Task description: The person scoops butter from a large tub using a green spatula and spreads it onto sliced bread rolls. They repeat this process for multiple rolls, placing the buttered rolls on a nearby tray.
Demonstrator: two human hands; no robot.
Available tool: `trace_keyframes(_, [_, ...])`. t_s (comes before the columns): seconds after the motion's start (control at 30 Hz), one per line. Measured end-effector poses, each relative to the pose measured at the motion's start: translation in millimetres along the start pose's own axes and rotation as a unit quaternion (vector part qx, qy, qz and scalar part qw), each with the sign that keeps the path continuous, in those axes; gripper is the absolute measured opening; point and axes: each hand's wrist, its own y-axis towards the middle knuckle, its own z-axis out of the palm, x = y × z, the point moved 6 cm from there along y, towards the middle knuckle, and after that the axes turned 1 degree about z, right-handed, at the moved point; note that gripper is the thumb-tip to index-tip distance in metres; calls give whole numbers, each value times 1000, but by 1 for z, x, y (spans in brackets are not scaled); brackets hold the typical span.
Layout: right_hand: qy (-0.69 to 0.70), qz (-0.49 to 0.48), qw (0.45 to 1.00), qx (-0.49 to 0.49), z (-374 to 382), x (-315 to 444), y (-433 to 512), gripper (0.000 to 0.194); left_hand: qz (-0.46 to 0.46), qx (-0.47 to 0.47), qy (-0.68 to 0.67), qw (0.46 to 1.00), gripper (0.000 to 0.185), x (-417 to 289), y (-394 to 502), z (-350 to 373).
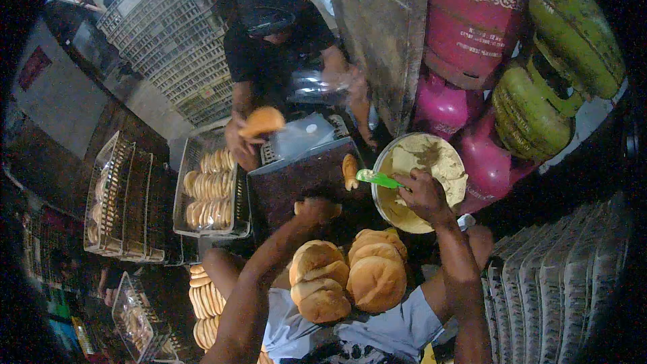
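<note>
My right hand (427,194) grips a spatula with a green handle (386,180), its tip smeared with pale cream. It is over the rim of a round tub (376,189) of thick, yellowish cream (450,154). On the dark board in front of me, my left hand (319,211) holds a bun (333,209) that it mostly covers. A small browned roll (349,172) lies near the board's right edge, beside the tub. Two rows of overlapping round buns (318,283) (376,283) rest close to my lap.
Opposite me, a person (283,35) holds a blurred bun (263,121) near clear plastic bags (308,131). Wrapped buns fill a crate (177,207) at left. Gas cylinders (475,20) stand at upper right; stacked grey trays (556,273) are at lower right.
</note>
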Motion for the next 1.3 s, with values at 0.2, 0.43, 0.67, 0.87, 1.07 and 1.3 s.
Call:
trace_keyframes(0.2, [9, 135, 989, 64, 1, -36, -4, 22, 13, -1, -73, 997, 42, -21, 21, -67])
trace_keyframes(0.43, [-61, 181, 968, 160, 4, -74, -27, 29, 174, -183, -130, 959, 36, -61, -132, -58])
trace_keyframes(0.67, [-111, 157, 963, 187, 31, -67, -41, 25, 132, -169, 122, 969, 48, -74, -300, 12])
trace_keyframes(0.87, [-178, 171, 950, 191, 53, -51, -19, 16, 60, -64, -123, 989, 38, -56, -297, 7])
trace_keyframes(1.07, [-159, 252, 929, 218, 65, -46, -15, 18, 32, -283, 5, 958, 64, -63, -281, -42])
trace_keyframes(1.3, [-107, 248, 932, 243, 113, -50, -14, 33, 116, -146, 101, 977, 116, -85, -280, -9])
